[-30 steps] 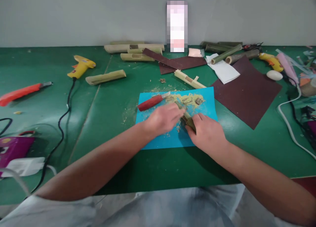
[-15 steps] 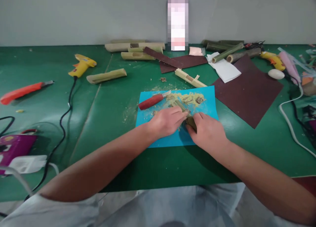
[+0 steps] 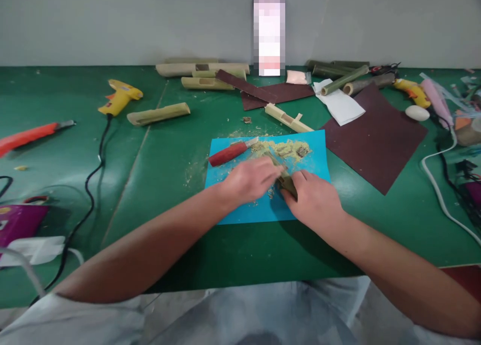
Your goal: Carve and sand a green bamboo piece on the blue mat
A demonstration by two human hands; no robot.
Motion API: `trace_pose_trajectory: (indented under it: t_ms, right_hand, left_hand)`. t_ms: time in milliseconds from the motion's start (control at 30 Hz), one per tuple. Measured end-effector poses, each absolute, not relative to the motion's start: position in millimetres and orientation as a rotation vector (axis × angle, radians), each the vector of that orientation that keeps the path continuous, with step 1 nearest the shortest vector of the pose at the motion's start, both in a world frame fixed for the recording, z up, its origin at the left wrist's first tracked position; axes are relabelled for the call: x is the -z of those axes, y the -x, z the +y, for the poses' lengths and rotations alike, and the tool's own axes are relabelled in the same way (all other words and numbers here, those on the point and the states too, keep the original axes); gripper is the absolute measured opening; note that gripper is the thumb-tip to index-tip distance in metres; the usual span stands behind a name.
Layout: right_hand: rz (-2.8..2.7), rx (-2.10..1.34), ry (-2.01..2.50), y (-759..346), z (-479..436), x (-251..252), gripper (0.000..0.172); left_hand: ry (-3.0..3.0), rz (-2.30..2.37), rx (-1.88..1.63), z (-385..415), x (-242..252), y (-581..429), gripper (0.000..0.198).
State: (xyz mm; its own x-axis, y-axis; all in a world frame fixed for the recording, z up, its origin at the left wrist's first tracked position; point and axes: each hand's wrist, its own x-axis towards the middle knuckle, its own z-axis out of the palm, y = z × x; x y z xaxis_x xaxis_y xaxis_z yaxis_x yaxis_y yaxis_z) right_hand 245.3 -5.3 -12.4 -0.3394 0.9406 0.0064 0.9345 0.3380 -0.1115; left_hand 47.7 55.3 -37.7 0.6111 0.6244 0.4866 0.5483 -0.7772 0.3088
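A green bamboo piece (image 3: 287, 185) lies slanted between my hands, above the blue sheet (image 3: 259, 214). My right hand (image 3: 317, 197) is wrapped round its near end. My left hand (image 3: 250, 182) is closed at its upper left side, fingertips pinched; whatever they pinch is too small to make out. Just beyond my left hand a red-handled knife (image 3: 229, 154) rests on the sheet, its blade pointing right. Yellowish shavings (image 3: 283, 148) are heaped along the far part of the sheet.
Cut bamboo pieces (image 3: 160, 113) lie at the back. A yellow glue gun (image 3: 120, 97) and red cutter (image 3: 30, 138) are left. Dark brown sandpaper (image 3: 376, 139), white paper (image 3: 341, 104), an egg-shaped object (image 3: 417, 113) and cables are right. A phone-like screen (image 3: 269, 37) leans against the wall.
My left hand has shifted slightly left and uncovers more of the bamboo's middle. My right hand keeps its hold. The whole view has moved a little.
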Motion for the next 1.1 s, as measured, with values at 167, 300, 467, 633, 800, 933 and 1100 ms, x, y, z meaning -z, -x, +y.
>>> trace_pose_trajectory:
  t_ms: [167, 300, 467, 633, 800, 933, 1100]
  right_hand:
    - [-2.521, -0.137, 1.76, -245.7, -5.5, 12.6, 0.017]
    - [-2.501, -0.12, 1.765, -246.5, -6.4, 13.7, 0.018]
    - [-2.515, -0.114, 1.76, -247.0, -6.6, 14.1, 0.018]
    - [-2.516, -0.098, 1.742, -246.4, -6.6, 13.8, 0.018]
    - [-2.52, -0.068, 1.719, -248.0, -7.6, 13.3, 0.021]
    - [-2.478, -0.001, 1.64, -250.2, -8.6, 15.7, 0.02]
    - [-2.444, 0.147, 1.578, -251.6, -6.1, 19.5, 0.014]
  left_hand:
    - [-2.71, 1.022, -0.907, 56.5, 39.5, -48.4, 0.032]
    - [-2.688, 1.081, -0.952, 56.0, 39.8, -48.7, 0.031]
    - [-2.775, 0.907, -0.806, 53.2, 38.8, -50.1, 0.034]
    - [-2.707, 1.079, -0.93, 51.3, 39.1, -50.5, 0.033]
    - [-2.688, 1.016, -0.881, 46.9, 39.5, -50.1, 0.028]
    - [-2.663, 1.087, -0.876, 48.7, 40.9, -48.5, 0.027]
    - [-2.616, 1.101, -0.968, 54.9, 41.3, -48.6, 0.025]
